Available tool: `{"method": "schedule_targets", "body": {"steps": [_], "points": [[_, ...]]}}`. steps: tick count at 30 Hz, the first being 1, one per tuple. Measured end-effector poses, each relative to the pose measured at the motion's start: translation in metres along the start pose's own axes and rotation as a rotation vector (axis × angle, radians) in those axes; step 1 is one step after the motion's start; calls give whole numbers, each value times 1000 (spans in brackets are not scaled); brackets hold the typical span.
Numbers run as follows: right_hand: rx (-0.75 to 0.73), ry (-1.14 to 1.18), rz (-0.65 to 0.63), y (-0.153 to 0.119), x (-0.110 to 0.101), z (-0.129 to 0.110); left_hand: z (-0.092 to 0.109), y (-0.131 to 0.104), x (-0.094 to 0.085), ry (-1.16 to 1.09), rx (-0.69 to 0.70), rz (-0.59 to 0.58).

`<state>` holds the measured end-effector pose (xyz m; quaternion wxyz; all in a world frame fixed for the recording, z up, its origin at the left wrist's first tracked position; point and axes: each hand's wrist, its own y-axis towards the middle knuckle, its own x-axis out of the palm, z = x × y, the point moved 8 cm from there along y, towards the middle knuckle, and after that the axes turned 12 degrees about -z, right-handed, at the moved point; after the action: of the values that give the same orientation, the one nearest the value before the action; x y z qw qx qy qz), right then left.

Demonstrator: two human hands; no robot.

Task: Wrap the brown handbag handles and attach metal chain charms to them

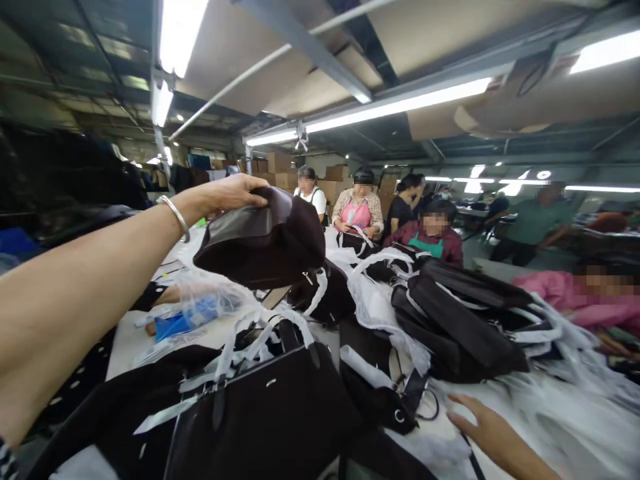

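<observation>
My left hand (235,192), with a silver bangle at the wrist, is closed on the edge of a dark handbag (263,237). It holds the bag tilted above the pile at the middle of the table. Low on the right, my right hand (483,427) is open, thumb and fingers apart. Beside its fingertips are a thin black loop (429,405) and clear plastic. Closest to me lies a large black handbag (270,407) with its handles wrapped in white. A smaller black bag (373,393) with a metal ring lies between it and my right hand.
More black bags (455,320) and crumpled clear plastic (560,407) cover the right side of the white table (120,343). A blue packet (185,323) lies at the left, near another person's arm. Several people sit or stand along the far and right sides.
</observation>
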<state>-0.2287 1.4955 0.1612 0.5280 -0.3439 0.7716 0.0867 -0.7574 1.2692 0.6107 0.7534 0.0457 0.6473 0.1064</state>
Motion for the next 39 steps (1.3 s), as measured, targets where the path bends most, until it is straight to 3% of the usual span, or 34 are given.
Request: {"method": "schedule_targets", "body": {"steps": [5,10,12,13,15,16,17,19,22,23,25,26,28,32,34,36,37,39], "points": [[-80,272,-102,-66,-48,-63,57,-44,-59,-49,58,124],[-276,405,-123,-142,-73,-124,133,-112,-134,-3,190,283],[-330,410,-142,-172,-75,-136,159,-145,-146,89,156,306],[-333,399,-147,-185,-74,-138,170,-161,-140,144,133,295],[-296,366,-145,-208,-68,-136,189,-192,-100,251,100,228],[-270,353,-139,-217,-63,-133,196,-208,-64,279,113,172],[-248,339,-132,-226,-58,-130,202,-224,-18,305,135,104],[-227,284,-94,-241,-46,-124,205,-258,96,340,174,-99],[-255,118,-2,-253,-25,-121,191,-312,267,303,116,-467],[-273,60,23,-255,-16,-120,183,-327,308,268,62,-541],[-304,-31,53,-254,4,-118,172,-345,354,222,-10,-592],[-310,-68,66,-251,15,-117,168,-349,362,196,-24,-598],[-309,-124,116,-245,34,-112,165,-350,361,142,-16,-627],[-305,-159,236,-238,61,-101,158,-336,336,0,-13,-827],[-307,-157,243,-236,72,-92,150,-320,323,-179,-24,-960],[-297,-126,214,-234,82,-77,131,-289,306,-409,-42,-1004],[-286,-94,192,-233,87,-68,116,-266,296,-505,-51,-965],[-255,-14,167,-228,93,-48,68,-207,276,-566,-82,-760]]}}
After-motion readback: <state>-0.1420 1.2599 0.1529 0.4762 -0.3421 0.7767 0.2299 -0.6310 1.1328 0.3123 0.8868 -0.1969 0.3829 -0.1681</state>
